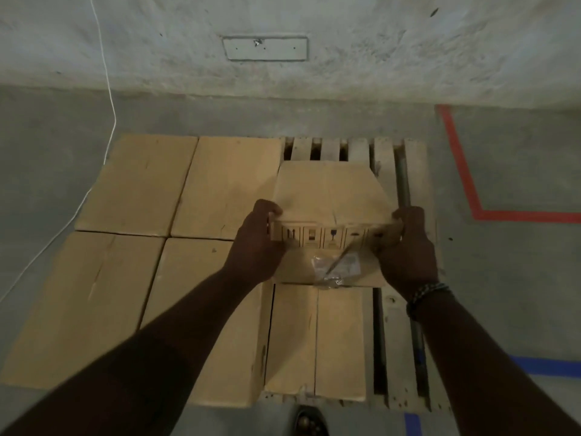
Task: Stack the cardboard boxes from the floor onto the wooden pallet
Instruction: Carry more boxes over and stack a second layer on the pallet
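Cardboard boxes (pixel 135 184) hiding much of wooden pallet (pixel 358 149), shoe (pixel 309 423) being cropped at bottom, label (pixel 341 265) on held box (pixel 330 190) blurring unreadably.

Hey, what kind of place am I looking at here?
Likely a warehouse or storeroom: a wooden pallet loaded with cardboard boxes sits on a bare concrete floor marked with red tape and blue tape, beside a rough wall.
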Motion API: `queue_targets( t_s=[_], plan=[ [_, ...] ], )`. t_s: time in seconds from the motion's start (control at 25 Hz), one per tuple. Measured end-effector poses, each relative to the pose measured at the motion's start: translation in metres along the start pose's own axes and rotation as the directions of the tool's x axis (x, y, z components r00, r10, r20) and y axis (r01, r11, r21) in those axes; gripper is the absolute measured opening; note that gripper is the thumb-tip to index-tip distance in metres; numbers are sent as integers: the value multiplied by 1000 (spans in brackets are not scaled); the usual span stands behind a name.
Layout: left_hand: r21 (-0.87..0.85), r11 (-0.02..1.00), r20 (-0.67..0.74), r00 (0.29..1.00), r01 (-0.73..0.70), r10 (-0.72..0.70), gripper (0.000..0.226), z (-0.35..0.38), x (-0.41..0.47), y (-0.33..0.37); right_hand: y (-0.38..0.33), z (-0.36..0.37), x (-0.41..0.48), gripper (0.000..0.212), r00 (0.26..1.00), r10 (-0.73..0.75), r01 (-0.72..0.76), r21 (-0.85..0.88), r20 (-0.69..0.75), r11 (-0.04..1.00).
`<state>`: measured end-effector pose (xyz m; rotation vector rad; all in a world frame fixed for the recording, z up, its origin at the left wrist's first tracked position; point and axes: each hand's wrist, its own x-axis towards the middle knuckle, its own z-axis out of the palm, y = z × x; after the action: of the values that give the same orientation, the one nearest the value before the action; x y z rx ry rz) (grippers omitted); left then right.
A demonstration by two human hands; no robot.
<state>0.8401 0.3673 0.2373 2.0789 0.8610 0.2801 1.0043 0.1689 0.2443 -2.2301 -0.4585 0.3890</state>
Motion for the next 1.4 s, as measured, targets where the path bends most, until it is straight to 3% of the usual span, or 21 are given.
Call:
queue_targets(
  t_s=[0.08,0.2,0.32,0.4,0.48,0.56,0.92,1.08,1.4],
  plan=[
    [37,998,12,998,55,-56,50,14,7,-24,17,15,11,40,998,64,-63,-38,9,997],
    [139,984,23,993,112,-116,44,23,10,-44,36,32,17,58,983,142,-128,-121,115,984],
    [376,925,42,997,46,-67,66,26,15,-61,46,43,25,101,941,215,-163,-206,262,965],
    [490,872,52,998,3,-32,86,28,24,-72,50,47,33,109,928,228,-151,-264,294,953],
    [545,837,135,990,-32,-50,97,29,33,-82,52,51,38,110,932,210,-136,-250,297,959],
    [559,828,190,977,-30,-93,93,31,40,-89,52,55,43,111,941,182,-119,-226,285,967],
    [478,878,178,982,-36,-57,79,35,42,-100,59,70,54,97,966,144,-107,-173,216,979],
    [451,892,154,987,-26,-49,77,38,40,-101,58,73,57,99,956,215,-187,-149,200,971],
    [469,883,166,984,-15,-72,75,38,39,-100,54,72,49,110,934,245,-202,-181,258,962]
  ],
)
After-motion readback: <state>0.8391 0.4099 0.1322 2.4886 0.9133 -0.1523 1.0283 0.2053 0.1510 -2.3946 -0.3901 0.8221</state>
